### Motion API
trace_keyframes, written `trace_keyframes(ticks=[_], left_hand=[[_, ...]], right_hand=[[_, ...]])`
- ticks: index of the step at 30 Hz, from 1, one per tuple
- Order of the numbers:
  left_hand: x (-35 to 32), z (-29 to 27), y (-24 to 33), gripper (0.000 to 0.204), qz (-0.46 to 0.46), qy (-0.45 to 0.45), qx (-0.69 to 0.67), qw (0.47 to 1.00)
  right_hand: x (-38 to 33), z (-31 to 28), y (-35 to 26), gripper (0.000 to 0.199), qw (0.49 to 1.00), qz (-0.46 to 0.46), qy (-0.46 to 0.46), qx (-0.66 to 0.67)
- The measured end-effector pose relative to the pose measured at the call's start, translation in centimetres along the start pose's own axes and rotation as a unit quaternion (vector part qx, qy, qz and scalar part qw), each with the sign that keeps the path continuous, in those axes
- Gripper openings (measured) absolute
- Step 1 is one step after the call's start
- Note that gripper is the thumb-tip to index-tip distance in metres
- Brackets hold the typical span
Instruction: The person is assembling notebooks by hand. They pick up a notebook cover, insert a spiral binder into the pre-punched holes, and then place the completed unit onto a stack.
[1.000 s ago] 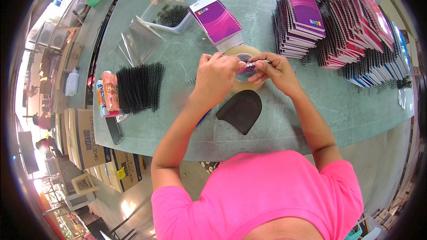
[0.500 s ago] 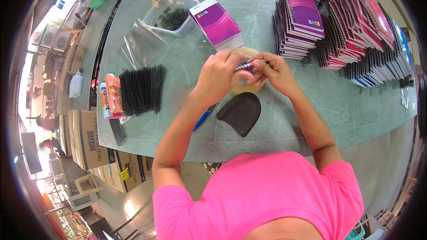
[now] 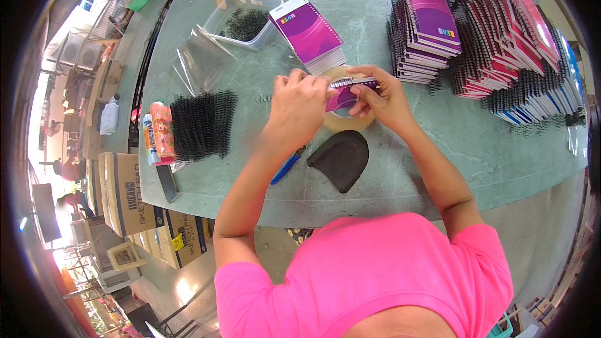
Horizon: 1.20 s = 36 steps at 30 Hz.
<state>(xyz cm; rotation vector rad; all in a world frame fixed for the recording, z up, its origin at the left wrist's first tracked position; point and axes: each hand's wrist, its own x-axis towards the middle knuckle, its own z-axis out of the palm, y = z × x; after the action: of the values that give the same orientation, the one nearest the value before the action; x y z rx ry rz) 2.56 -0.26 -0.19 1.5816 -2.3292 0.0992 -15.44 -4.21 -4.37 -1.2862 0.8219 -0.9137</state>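
Both hands meet over the middle of the green table [image 3: 263, 181]. My left hand [image 3: 299, 109] and my right hand [image 3: 383, 99] together hold a small purple spiral notebook [image 3: 345, 92], tilted so its white edge shows. Right under it lies a roll of clear tape [image 3: 347, 119]. A dark rounded pad [image 3: 341, 158] and a blue-handled tool [image 3: 287, 168] lie just below the hands. A row of black wire spirals [image 3: 201, 124] lies to the left.
A stack of purple notebooks [image 3: 308, 32] sits behind the hands, beside a clear tub of black spirals [image 3: 245, 22] and clear plastic bags [image 3: 203, 62]. Tall stacks of bound notebooks [image 3: 476, 31] fill the right. Cardboard boxes [image 3: 125, 194] stand off the table's left edge.
The notebook between my hands has turned, so more of its purple cover and white edge show. My hands stay over the tape roll.
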Motion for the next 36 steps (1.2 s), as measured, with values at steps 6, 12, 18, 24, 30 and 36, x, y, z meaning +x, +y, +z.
trace_keyframes(ticks=[6,12,18,24,30,36], left_hand=[[0.4,-0.4,1.2,0.030,-0.025,0.036,-0.022,0.999],[0.7,-0.3,1.1,0.027,-0.024,0.008,-0.009,1.000],[0.5,0.4,1.1,0.020,-0.007,0.049,-0.016,0.999],[0.9,-0.2,1.7,0.017,-0.008,0.062,-0.051,0.997],[0.5,0.4,1.5,0.018,0.025,0.036,-0.031,0.999],[1.1,0.9,2.2,0.021,0.008,0.082,-0.039,0.996]], right_hand=[[0.2,-0.4,1.0,0.019,1.000,-0.014,-0.026,0.010],[-0.5,-0.4,0.7,0.021,0.996,0.040,-0.002,0.074],[-1.0,-0.6,-0.1,0.025,0.995,0.033,-0.039,0.086],[-1.1,-1.0,1.0,0.023,0.999,-0.015,0.004,0.048],[-1.1,-1.1,1.7,0.021,1.000,0.009,-0.023,0.003],[-0.8,-1.2,1.3,0.024,1.000,-0.002,-0.025,0.011]])
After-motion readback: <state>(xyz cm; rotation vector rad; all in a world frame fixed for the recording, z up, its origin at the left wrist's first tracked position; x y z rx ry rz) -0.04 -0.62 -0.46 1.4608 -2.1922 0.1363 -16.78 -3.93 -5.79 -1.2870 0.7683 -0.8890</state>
